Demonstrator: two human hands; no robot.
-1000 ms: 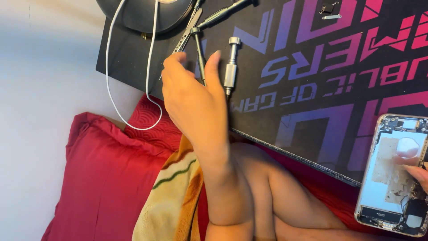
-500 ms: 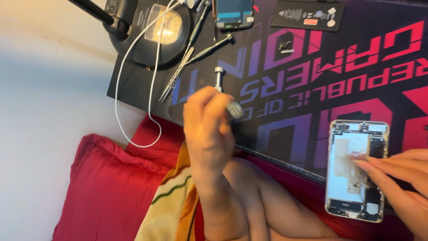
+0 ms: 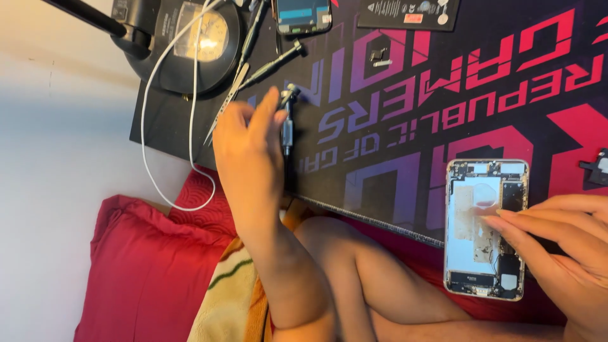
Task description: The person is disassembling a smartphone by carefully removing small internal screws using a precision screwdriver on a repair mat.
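Leftmost, at about nine o'clock, a red cushion (image 3: 142, 266) is seen beside a pale wall, and a white cable (image 3: 147, 120) is looped from the mat's edge up toward a round black lamp base (image 3: 193, 44) at eleven o'clock. Just right of the cable, thin tweezers (image 3: 221, 111) and a dark screwdriver (image 3: 272, 60) are laid on the dark printed mat (image 3: 392, 95).

Near the centre, the left hand (image 3: 247, 152) is closed in a pinch around a small silver precision screwdriver (image 3: 287, 130), whose shaft is held roughly upright along the mat's near edge, its cap at the fingertips. At twelve o'clock a detached phone screen (image 3: 304, 16) is laid face up, with a small loose metal part (image 3: 379, 58) just beside it toward one o'clock.

At four o'clock the opened phone body (image 3: 484, 228) is rested on the mat's lower edge, its internal parts exposed. It is steadied by the right hand (image 3: 551, 247), whose fingers are pressed together and laid flat across the inner plate.

As judged from this layout, disassembly is well advanced: the screen is already off and at least one part is removed, while the boards inside are not yet taken out.
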